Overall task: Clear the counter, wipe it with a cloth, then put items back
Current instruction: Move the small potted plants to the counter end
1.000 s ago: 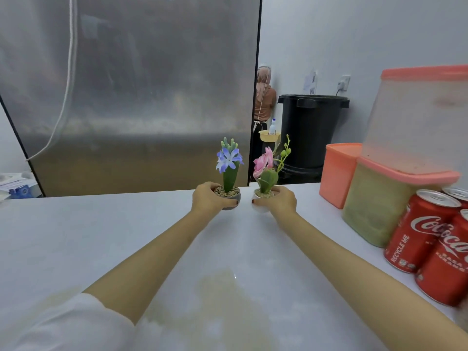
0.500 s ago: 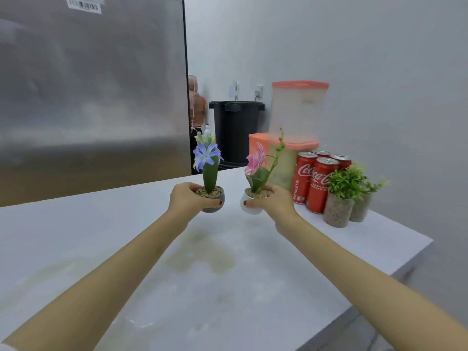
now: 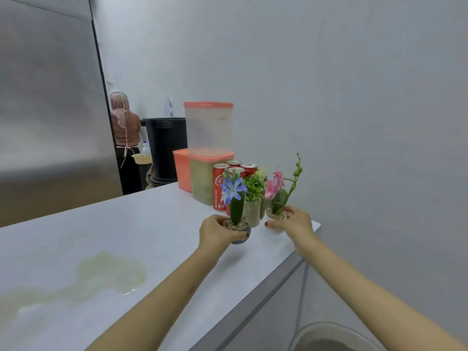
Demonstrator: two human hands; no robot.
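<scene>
Left hand (image 3: pixel 215 233) curled round a small round grey pot (image 3: pixel 240 235), pebble-topped, bearing a blue flower. Right hand (image 3: pixel 293 222) gripping a similar white pot (image 3: pixel 274 228) with a pink bloom. Both pots are held side by side over the right end of the smooth pale worktop (image 3: pixel 126 236), just before a leafy green plant (image 3: pixel 253 188), red cans (image 3: pixel 219 183) and coral-lidded translucent tubs (image 3: pixel 207 127). A yellowish patch (image 3: pixel 111 272) stains the worktop to the left.

The one head-worn wide-angle camera looks forward and down across the counter (image 3: pixel 131 231), close above it, facing the grey wall (image 3: pixel 354 97).
</scene>
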